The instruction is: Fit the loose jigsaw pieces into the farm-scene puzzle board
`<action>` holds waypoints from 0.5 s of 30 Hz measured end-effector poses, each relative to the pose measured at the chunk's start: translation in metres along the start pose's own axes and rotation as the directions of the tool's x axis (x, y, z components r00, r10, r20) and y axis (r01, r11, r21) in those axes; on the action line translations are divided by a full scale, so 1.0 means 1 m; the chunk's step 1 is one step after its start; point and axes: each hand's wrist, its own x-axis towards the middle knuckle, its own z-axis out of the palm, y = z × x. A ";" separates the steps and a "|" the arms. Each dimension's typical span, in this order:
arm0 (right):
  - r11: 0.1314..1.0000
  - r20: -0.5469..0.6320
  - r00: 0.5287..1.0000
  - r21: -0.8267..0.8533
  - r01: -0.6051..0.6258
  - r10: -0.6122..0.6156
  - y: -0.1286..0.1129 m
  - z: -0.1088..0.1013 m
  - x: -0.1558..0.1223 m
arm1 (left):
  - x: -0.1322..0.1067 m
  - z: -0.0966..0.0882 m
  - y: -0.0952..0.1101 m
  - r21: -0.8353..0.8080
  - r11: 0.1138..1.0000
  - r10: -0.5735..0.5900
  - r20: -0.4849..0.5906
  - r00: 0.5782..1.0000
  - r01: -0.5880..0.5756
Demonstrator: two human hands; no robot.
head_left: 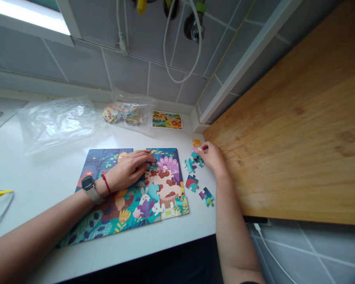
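A mostly joined jigsaw puzzle [168, 183] with a cow, a peacock and rabbits lies on the white counter. My left hand [130, 169] rests palm down across its upper middle, fingers stretched out toward the peacock. White counter shows through a gap in the top edge just above those fingers. To the right of the puzzle, my right hand [210, 156] is pinched on a small puzzle piece [197, 150]. Around it lie loose teal pieces [190, 165], an orange piece [196, 142], a red and teal piece [192, 183] and a purple and green piece [207, 196].
A clear plastic bag [62, 122] and a bag of puzzle pieces [127, 114] lie along the back wall, beside a picture card [167, 120]. A wooden panel [292, 130] borders the right side. A white cable loop [180, 81] hangs above. A sink corner [2, 114] shows at left.
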 end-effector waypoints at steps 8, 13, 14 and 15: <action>0.772 0.531 0.793 0.623 -0.127 -0.298 -0.055 0.031 -0.038 | 0.001 -0.001 0.002 -0.032 0.999 -0.008 0.009 1.000 0.008; 0.860 0.504 0.762 0.491 0.135 -0.407 -0.070 0.041 -0.054 | 0.001 -0.002 0.003 -0.024 1.000 0.008 0.026 1.000 -0.007; 0.872 0.478 0.771 0.445 0.202 -0.422 -0.070 0.041 -0.054 | 0.001 -0.002 0.003 -0.018 1.000 0.018 0.027 0.999 -0.018; 0.876 0.453 0.773 0.402 0.267 -0.443 -0.071 0.040 -0.053 | 0.002 -0.003 0.004 -0.009 0.999 0.031 0.028 0.999 -0.030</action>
